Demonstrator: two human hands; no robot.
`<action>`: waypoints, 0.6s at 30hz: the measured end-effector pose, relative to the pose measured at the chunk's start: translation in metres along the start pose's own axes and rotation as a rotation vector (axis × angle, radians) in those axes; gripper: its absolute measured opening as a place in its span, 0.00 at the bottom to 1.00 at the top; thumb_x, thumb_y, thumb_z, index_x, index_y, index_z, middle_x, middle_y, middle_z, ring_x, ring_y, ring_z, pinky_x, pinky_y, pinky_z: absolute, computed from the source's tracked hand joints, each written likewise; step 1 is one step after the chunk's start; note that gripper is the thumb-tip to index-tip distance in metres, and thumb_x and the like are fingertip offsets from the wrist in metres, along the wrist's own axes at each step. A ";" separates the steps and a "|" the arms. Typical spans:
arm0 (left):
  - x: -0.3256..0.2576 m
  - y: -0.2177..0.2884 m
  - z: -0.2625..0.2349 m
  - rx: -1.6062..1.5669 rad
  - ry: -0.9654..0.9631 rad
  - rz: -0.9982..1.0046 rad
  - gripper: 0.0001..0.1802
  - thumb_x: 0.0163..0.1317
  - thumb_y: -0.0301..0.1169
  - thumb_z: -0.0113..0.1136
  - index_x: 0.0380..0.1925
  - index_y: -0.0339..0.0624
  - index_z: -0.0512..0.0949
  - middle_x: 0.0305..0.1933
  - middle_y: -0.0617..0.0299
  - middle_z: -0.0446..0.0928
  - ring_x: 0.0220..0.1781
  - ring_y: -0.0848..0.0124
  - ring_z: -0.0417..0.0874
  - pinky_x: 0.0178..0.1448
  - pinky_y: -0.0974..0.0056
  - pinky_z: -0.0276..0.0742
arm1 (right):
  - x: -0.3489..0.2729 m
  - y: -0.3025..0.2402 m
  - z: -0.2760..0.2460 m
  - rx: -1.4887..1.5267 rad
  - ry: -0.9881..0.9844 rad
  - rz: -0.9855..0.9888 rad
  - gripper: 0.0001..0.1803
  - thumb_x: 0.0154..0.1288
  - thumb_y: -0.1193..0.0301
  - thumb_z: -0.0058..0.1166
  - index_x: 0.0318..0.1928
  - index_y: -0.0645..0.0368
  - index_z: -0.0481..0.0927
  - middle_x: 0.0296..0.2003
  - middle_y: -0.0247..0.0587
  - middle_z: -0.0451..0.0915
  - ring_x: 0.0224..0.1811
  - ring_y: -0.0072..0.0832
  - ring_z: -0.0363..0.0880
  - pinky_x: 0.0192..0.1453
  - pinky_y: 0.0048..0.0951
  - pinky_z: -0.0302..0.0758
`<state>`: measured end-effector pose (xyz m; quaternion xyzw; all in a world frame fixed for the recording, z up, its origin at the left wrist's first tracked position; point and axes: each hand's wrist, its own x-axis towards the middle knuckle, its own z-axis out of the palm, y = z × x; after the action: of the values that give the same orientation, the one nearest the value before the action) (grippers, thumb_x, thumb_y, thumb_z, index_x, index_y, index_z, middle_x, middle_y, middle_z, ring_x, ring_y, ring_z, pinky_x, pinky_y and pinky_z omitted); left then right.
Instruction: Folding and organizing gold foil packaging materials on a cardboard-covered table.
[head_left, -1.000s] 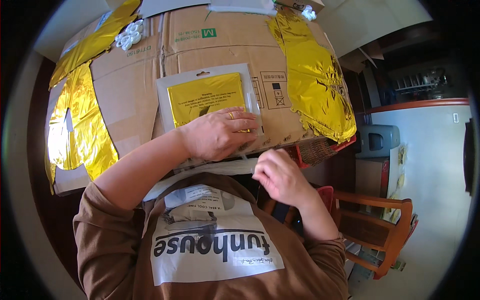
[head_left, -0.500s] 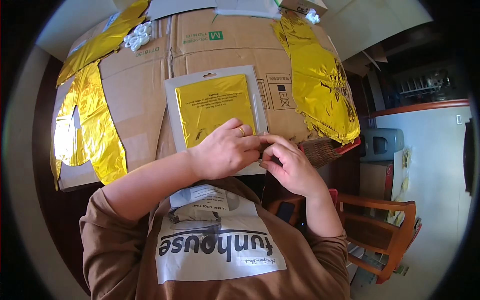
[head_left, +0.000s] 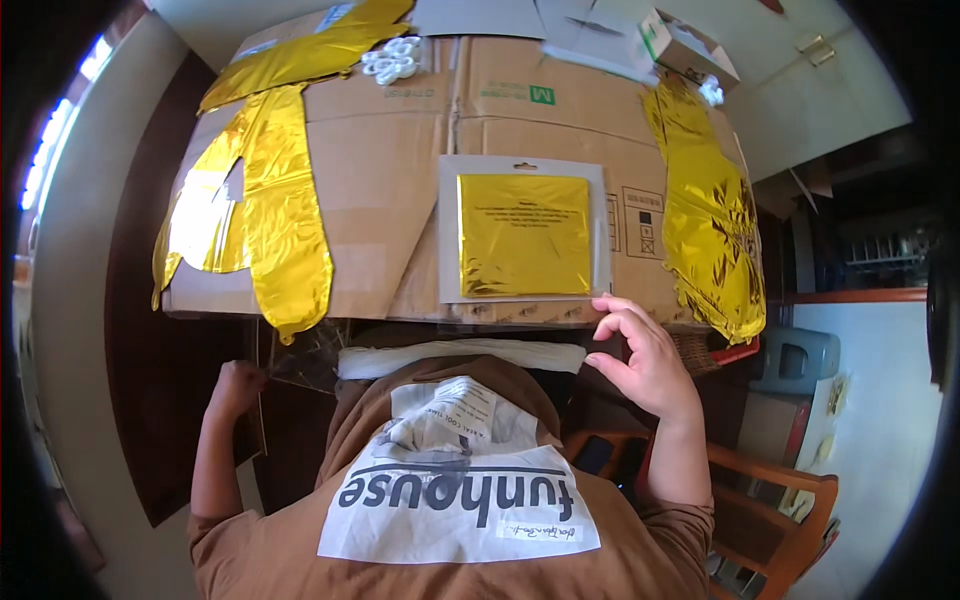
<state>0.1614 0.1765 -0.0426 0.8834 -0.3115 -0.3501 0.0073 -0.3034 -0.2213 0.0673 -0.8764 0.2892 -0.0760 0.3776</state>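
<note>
Flat pale plastic package with a square of folded gold foil inside: lies face up near the close edge, hang slot toward 12 o'clock; the clock below is read from its centre.
Broad brown cardboard sheet: lies beneath the package, with a lengthwise seam running toward 12 o'clock.
Bare right hand: between 4 and 5 o'clock, by the package's lower right corner; whether a fingertip touches it I cannot tell. Its grip is released, thumb and forefinger parted with nothing between them.
Bare left hand: at 8 o'clock, beyond the cardboard's close edge and well apart from the package. Its fingers look curled; whether this grip is clenched or grasping something I cannot tell.
Flat gold foil piece with two limbs: at 9 to 10 o'clock, one tip hanging over the close edge.
Long, creased gold foil piece: at 3 o'clock, its lower end reaching over that edge too.
Cluster of glossy white loops: at 11 o'clock, near another gold foil strip.
Small white-and-green box: between 1 and 2 o'clock, with a small white bundle just beside it.
Orange-brown wooden chair: between 4 and 5 o'clock, past the right forearm.
</note>
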 end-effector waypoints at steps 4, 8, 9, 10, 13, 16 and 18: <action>0.045 -0.123 0.088 0.620 0.702 0.101 0.10 0.61 0.25 0.60 0.39 0.41 0.88 0.40 0.47 0.87 0.47 0.46 0.88 0.54 0.49 0.84 | 0.005 -0.001 0.000 -0.017 0.002 0.010 0.17 0.58 0.71 0.70 0.42 0.57 0.75 0.60 0.47 0.79 0.65 0.48 0.77 0.67 0.43 0.72; 0.098 -0.088 0.067 0.551 0.457 -0.088 0.11 0.66 0.33 0.59 0.41 0.43 0.87 0.43 0.49 0.87 0.52 0.47 0.87 0.58 0.44 0.82 | 0.006 0.012 0.003 -0.001 0.043 -0.050 0.17 0.56 0.73 0.71 0.42 0.56 0.75 0.59 0.45 0.80 0.64 0.46 0.77 0.67 0.42 0.73; 0.101 -0.071 0.051 0.375 0.206 -0.229 0.12 0.67 0.36 0.59 0.41 0.44 0.87 0.45 0.50 0.87 0.55 0.48 0.86 0.59 0.42 0.81 | 0.005 0.016 0.004 0.014 0.059 -0.069 0.17 0.56 0.73 0.71 0.42 0.56 0.75 0.59 0.45 0.80 0.64 0.46 0.78 0.67 0.42 0.73; 0.097 -0.048 0.039 0.374 0.217 -0.247 0.12 0.67 0.37 0.59 0.41 0.45 0.87 0.46 0.50 0.87 0.56 0.48 0.86 0.59 0.42 0.81 | 0.001 0.016 0.005 0.030 0.084 -0.061 0.18 0.55 0.73 0.71 0.42 0.56 0.75 0.59 0.44 0.80 0.64 0.45 0.78 0.67 0.42 0.72; 0.078 -0.003 0.016 0.461 0.354 -0.197 0.13 0.68 0.41 0.58 0.41 0.48 0.87 0.48 0.49 0.87 0.56 0.48 0.86 0.56 0.42 0.82 | -0.003 0.020 0.006 -0.019 0.163 -0.112 0.20 0.53 0.73 0.73 0.45 0.56 0.76 0.59 0.43 0.80 0.64 0.43 0.77 0.69 0.42 0.70; 0.063 -0.007 0.026 0.763 0.777 0.088 0.13 0.69 0.42 0.57 0.38 0.48 0.87 0.45 0.47 0.87 0.48 0.47 0.88 0.50 0.44 0.83 | -0.003 0.024 0.007 -0.249 0.242 -0.242 0.26 0.51 0.72 0.75 0.50 0.55 0.77 0.62 0.44 0.77 0.66 0.43 0.75 0.71 0.44 0.68; 0.057 -0.013 0.038 0.825 0.916 0.158 0.14 0.68 0.42 0.58 0.37 0.47 0.86 0.44 0.47 0.87 0.47 0.48 0.88 0.49 0.43 0.81 | -0.001 0.023 0.010 -0.364 0.269 -0.280 0.31 0.49 0.72 0.76 0.55 0.55 0.77 0.64 0.45 0.75 0.68 0.44 0.73 0.72 0.45 0.67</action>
<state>0.1770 0.1632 -0.1095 0.8482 -0.4509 0.2154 -0.1756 -0.3108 -0.2269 0.0441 -0.9432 0.2218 -0.1902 0.1579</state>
